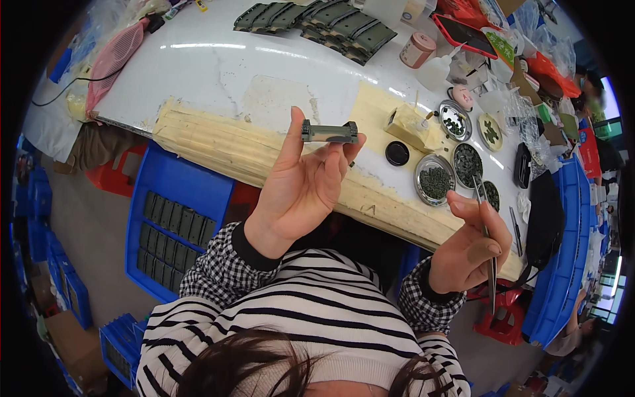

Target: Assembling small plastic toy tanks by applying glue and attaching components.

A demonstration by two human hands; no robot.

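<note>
My left hand (297, 192) is raised above the table's front edge, palm up. Between its thumb and fingers it grips a small dark green plastic part (331, 132) with a tan patch and raised ends. My right hand (471, 251), with a tan plaster on one finger, holds metal tweezers (491, 268). Their tips point at a round dish (454, 163) of small dark green pieces; whether they pinch a piece I cannot tell. Beside it is a shiny metal dish (417, 186) with more green pieces.
Green camouflage parts (350, 30) lie in rows at the back. A yellow taped block (410, 129) and a black round lid (397, 153) sit near the dishes. A blue tray (192, 172) at the left holds rows of green parts. A red-edged phone (466, 36) rests at the back right.
</note>
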